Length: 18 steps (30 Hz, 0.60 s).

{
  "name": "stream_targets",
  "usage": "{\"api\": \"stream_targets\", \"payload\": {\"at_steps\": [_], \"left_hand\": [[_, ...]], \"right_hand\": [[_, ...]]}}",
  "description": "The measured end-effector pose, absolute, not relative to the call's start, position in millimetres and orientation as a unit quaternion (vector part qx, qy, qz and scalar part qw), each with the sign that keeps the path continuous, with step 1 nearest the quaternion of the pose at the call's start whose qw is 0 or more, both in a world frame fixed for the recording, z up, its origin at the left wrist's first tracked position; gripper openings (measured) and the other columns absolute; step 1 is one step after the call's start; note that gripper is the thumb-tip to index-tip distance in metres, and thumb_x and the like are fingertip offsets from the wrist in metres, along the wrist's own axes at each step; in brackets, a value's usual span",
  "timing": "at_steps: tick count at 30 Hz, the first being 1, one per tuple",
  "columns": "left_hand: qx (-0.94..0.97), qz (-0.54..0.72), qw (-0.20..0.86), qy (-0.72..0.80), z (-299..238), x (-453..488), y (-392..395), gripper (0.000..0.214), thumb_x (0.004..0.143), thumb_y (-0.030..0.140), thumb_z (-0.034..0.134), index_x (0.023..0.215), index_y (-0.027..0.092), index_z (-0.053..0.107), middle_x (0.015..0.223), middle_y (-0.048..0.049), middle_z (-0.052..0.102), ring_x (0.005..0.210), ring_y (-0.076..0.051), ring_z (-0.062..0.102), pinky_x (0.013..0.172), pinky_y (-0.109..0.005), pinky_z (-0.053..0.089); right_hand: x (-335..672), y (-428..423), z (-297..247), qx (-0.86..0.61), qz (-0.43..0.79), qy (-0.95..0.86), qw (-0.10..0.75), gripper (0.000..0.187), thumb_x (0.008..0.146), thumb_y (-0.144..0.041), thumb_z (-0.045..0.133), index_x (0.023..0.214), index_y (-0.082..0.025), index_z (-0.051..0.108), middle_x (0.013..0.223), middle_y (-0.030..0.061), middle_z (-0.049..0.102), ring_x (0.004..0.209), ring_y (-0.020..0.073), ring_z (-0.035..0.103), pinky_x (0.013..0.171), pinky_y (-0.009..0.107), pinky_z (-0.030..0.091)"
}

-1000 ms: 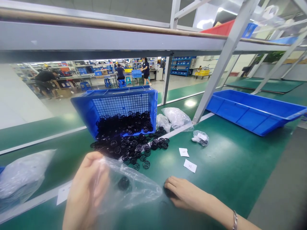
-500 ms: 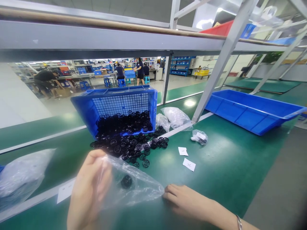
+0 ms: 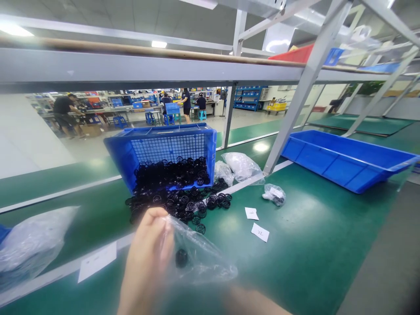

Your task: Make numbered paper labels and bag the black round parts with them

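My left hand point(image 3: 149, 249) is closed on the upper edge of a clear plastic bag point(image 3: 206, 258), which stretches out to the right. A dark round part point(image 3: 181, 258) shows through the bag's film. Low in the picture, my right hand point(image 3: 252, 299) is smeared by motion below the bag's far corner, and its fingers cannot be made out. Behind the left hand, many black spoked wheels point(image 3: 183, 201) spill out of a tipped blue crate point(image 3: 210, 144) onto the green table.
Paper slips, one marked 22 point(image 3: 260, 232), lie on the green tabletop point(image 3: 305, 245). Nearby is a small filled bag point(image 3: 274, 194). A blue bin point(image 3: 328, 162) stands right of a slanted grey post point(image 3: 292, 105). At left lies a large plastic bag point(image 3: 36, 238). People work in the background.
My right hand has come off the bag's far corner and dropped toward the bottom edge. My left hand, with the bag, sits farther right in view. The camera has tilted slightly up.
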<state>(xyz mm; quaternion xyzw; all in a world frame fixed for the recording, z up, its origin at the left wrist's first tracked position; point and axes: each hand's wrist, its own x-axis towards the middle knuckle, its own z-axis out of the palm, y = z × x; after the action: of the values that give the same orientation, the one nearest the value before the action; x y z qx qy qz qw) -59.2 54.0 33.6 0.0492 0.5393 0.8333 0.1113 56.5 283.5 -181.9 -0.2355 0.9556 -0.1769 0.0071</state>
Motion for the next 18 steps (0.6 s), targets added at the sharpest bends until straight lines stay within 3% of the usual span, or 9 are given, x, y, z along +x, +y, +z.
{"api": "stream_targets", "payload": {"at_steps": [3, 5, 6, 8, 12, 15, 18], "left_hand": [[0.052, 0.827, 0.128, 0.545, 28.4, -56.3, 66.2, 0.020, 0.090, 0.036, 0.064, 0.097, 0.023, 0.051, 0.059, 0.0094, 0.043, 0.037, -0.002, 0.028, 0.034, -0.012, 0.024], [0.082, 0.814, 0.153, 0.554, 22.9, -52.7, 78.1, 0.020, 0.092, 0.039, 0.061, 0.096, 0.023, 0.051, 0.055, 0.0098, 0.041, 0.036, -0.004, 0.030, 0.034, -0.013, 0.024], [0.098, 0.809, 0.171, 0.553, 19.8, -50.2, 84.7, 0.021, 0.092, 0.041, 0.060, 0.096, 0.023, 0.050, 0.055, 0.0096, 0.044, 0.035, -0.004, 0.031, 0.034, -0.014, 0.024], [0.120, 0.808, 0.203, 0.539, 13.8, -43.6, 97.8, 0.024, 0.091, 0.043, 0.062, 0.095, 0.022, 0.050, 0.060, 0.0084, 0.050, 0.033, -0.003, 0.032, 0.033, -0.016, 0.024], [0.131, 0.802, 0.263, 0.520, 5.9, -26.7, 114.4, 0.032, 0.085, 0.047, 0.070, 0.093, 0.022, 0.052, 0.066, 0.0050, 0.056, 0.039, -0.005, 0.041, 0.039, -0.018, 0.031], [0.128, 0.812, 0.271, 0.501, 1.2, -17.5, 119.0, 0.038, 0.078, 0.050, 0.078, 0.088, 0.021, 0.055, 0.067, 0.0022, 0.058, 0.051, -0.009, 0.050, 0.048, -0.019, 0.037], [0.118, 0.824, 0.287, 0.475, -2.1, -15.5, 120.9, 0.041, 0.072, 0.050, 0.082, 0.084, 0.020, 0.057, 0.066, 0.0016, 0.057, 0.055, -0.009, 0.050, 0.051, -0.019, 0.037]], "right_hand": [[65.6, 306.2, -126.9, -0.168, -0.230, 0.958, -0.025, 0.052, 0.079, -0.012, 0.062, 0.129, -0.026, 0.055, 0.115, 0.0084, 0.067, 0.080, 0.0206, 0.071, 0.069, 0.026, 0.059], [75.4, 319.9, -78.5, -0.120, -0.294, 0.942, -0.112, 0.049, 0.085, -0.015, 0.059, 0.131, -0.031, 0.054, 0.122, 0.0075, 0.066, 0.103, 0.0246, 0.069, 0.087, 0.032, 0.059], [79.7, 322.8, -55.8, -0.101, -0.310, 0.928, -0.179, 0.046, 0.086, -0.019, 0.061, 0.129, -0.033, 0.054, 0.121, 0.0069, 0.067, 0.105, 0.0269, 0.068, 0.087, 0.034, 0.059], [83.0, 317.0, -21.3, -0.124, -0.325, 0.910, -0.227, 0.047, 0.086, -0.024, 0.065, 0.130, -0.036, 0.053, 0.117, 0.0071, 0.068, 0.102, 0.0290, 0.069, 0.083, 0.036, 0.059], [56.0, 272.8, -8.7, -0.199, -0.292, 0.932, -0.081, 0.031, 0.090, -0.020, 0.056, 0.120, -0.027, 0.058, 0.107, 0.0084, 0.069, 0.090, 0.0248, 0.068, 0.074, 0.034, 0.059], [18.1, 243.4, -23.9, -0.250, -0.278, 0.926, -0.052, 0.018, 0.090, -0.019, 0.054, 0.105, -0.025, 0.061, 0.103, 0.0037, 0.069, 0.092, 0.0219, 0.066, 0.078, 0.032, 0.058], [-10.3, 228.8, -30.6, -0.297, -0.273, 0.914, -0.043, 0.024, 0.091, -0.011, 0.044, 0.098, -0.027, 0.061, 0.098, -0.0004, 0.068, 0.090, 0.0181, 0.064, 0.079, 0.028, 0.056]]}}
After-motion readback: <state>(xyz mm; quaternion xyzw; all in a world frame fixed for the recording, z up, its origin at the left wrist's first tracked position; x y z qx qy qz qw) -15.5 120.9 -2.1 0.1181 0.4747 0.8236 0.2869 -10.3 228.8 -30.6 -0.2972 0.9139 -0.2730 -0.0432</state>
